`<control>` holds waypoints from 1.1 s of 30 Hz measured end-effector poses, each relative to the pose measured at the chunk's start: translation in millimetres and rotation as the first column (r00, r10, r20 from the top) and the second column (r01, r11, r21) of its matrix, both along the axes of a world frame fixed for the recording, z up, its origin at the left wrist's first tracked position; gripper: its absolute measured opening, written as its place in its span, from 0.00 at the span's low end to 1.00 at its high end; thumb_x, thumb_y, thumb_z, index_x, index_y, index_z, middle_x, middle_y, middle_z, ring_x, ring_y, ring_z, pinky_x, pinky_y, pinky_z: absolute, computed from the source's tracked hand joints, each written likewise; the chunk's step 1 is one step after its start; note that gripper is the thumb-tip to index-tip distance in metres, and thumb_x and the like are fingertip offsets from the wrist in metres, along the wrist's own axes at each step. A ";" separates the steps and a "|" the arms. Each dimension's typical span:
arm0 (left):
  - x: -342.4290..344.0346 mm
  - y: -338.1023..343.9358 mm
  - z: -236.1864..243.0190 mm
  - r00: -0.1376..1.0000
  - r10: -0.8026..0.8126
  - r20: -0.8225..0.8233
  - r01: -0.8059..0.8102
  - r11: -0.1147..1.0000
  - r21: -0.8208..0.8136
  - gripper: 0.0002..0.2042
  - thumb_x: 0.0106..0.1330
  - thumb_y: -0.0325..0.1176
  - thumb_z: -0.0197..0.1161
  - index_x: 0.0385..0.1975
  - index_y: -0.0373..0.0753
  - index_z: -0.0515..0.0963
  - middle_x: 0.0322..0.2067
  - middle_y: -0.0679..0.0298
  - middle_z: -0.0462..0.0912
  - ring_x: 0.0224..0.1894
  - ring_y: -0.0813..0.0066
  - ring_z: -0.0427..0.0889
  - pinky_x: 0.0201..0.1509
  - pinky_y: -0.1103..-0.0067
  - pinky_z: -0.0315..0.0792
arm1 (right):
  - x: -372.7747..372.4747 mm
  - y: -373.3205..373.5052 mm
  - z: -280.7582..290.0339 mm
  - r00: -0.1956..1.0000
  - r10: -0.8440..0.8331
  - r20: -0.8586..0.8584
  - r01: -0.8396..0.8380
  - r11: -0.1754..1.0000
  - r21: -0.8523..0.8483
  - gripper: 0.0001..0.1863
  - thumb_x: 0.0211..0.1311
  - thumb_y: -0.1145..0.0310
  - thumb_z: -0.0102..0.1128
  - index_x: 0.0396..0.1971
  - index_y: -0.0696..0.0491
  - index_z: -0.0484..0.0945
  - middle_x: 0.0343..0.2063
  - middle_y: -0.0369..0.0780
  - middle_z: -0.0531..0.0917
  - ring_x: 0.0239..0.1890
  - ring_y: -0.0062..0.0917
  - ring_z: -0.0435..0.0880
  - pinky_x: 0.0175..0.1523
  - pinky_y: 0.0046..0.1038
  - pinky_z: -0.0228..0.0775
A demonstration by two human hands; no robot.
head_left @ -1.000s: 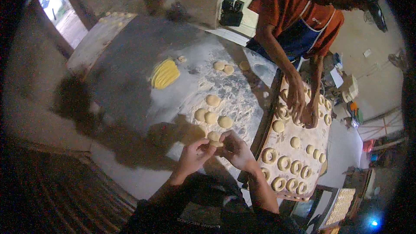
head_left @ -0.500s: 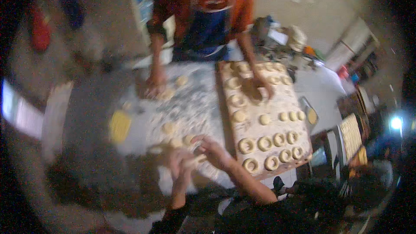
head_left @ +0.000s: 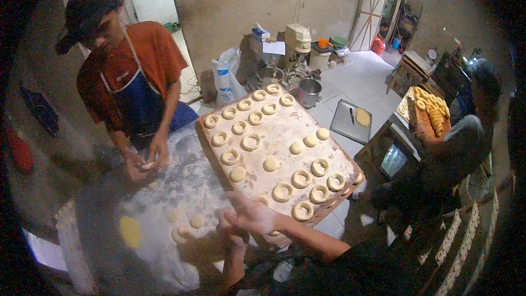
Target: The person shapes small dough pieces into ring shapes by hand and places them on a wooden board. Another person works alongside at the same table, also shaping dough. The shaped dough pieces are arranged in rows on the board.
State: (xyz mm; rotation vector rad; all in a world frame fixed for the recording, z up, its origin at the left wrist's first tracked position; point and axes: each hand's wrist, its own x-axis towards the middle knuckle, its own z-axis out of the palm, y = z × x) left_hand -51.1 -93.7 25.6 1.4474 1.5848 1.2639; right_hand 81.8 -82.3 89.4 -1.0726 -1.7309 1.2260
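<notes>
My left hand [head_left: 233, 233] and my right hand [head_left: 255, 214] are together, blurred, at the near edge of a floury wooden board [head_left: 279, 126]; their fingers are curled, and whatever is between them is hidden. The board bears several dough rings [head_left: 282, 192] and flat round dough pieces [head_left: 270, 164]. On the flour-dusted table [head_left: 164, 260] left of my hands lie several pale dough balls [head_left: 196, 221] and a yellow slab [head_left: 130, 232]. Across the table, a person in an orange shirt and dark apron [head_left: 139, 90] works a pale dough piece [head_left: 148, 165] with both hands.
On the right another person [head_left: 460, 148] carries a tray of golden twisted pastries [head_left: 433, 109]. A metal tray [head_left: 353, 131] lies behind the board, near a steel pot [head_left: 310, 93] and a white sack [head_left: 224, 74]. Racks with dough pieces [head_left: 449, 241] stand at lower right.
The view has swung up and right, bringing the person with pastries into sight. My hands remain together. The co-worker's hands have come together on dough over the table.
</notes>
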 end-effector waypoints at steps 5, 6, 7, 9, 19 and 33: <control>83.6 3.7 20.0 0.996 -0.090 0.023 0.082 0.969 0.231 0.12 0.74 0.39 0.45 0.37 0.36 0.71 0.28 0.51 0.80 0.31 0.52 0.81 0.37 0.64 0.73 | 90.2 3.4 -63.8 0.879 -0.151 -0.452 0.099 0.986 -0.136 0.22 0.65 0.74 0.57 0.57 0.52 0.62 0.32 0.42 0.78 0.40 0.22 0.81 0.46 0.26 0.76; 99.0 5.4 23.9 0.991 -0.134 -0.029 0.137 0.982 0.128 0.12 0.74 0.38 0.45 0.37 0.36 0.72 0.29 0.50 0.80 0.32 0.51 0.81 0.37 0.64 0.73 | 99.1 -7.0 -14.9 0.986 -0.143 -0.081 0.127 0.977 -0.170 0.13 0.67 0.70 0.54 0.48 0.52 0.64 0.34 0.41 0.78 0.39 0.22 0.80 0.47 0.29 0.76; 113.9 7.8 31.8 0.980 -0.185 -0.076 0.188 0.982 0.022 0.12 0.74 0.38 0.45 0.38 0.36 0.72 0.29 0.49 0.80 0.32 0.49 0.81 0.37 0.64 0.73 | 109.3 -3.8 -25.8 0.969 -0.155 -0.192 0.136 0.985 -0.109 0.12 0.67 0.69 0.54 0.47 0.51 0.64 0.35 0.41 0.77 0.40 0.22 0.79 0.46 0.29 0.76; 149.3 7.0 35.5 0.952 -0.290 -0.102 0.288 0.957 -0.036 0.12 0.75 0.38 0.45 0.39 0.36 0.72 0.30 0.48 0.80 0.33 0.47 0.81 0.38 0.62 0.73 | 138.0 -11.6 -72.1 0.712 -0.294 -0.637 0.230 0.956 -0.185 0.12 0.67 0.71 0.53 0.47 0.51 0.64 0.37 0.40 0.76 0.41 0.22 0.78 0.45 0.31 0.75; 294.5 18.2 8.7 0.795 -0.582 -0.171 0.604 0.786 0.133 0.11 0.76 0.40 0.45 0.45 0.39 0.69 0.33 0.43 0.81 0.39 0.35 0.80 0.37 0.52 0.72 | 279.7 -45.0 -70.9 0.832 -0.297 -0.469 0.353 0.935 0.034 0.26 0.75 0.50 0.42 0.63 0.51 0.59 0.51 0.49 0.74 0.54 0.35 0.76 0.54 0.33 0.72; 374.4 65.8 -6.9 0.574 -0.624 -0.530 0.545 0.774 -0.322 0.22 0.76 0.48 0.40 0.56 0.35 0.64 0.47 0.32 0.76 0.52 0.32 0.75 0.56 0.47 0.67 | 353.2 -36.2 -94.5 0.498 -0.802 0.331 0.856 0.516 -0.037 0.34 0.66 0.52 0.56 0.64 0.57 0.59 0.48 0.56 0.77 0.49 0.49 0.79 0.55 0.45 0.69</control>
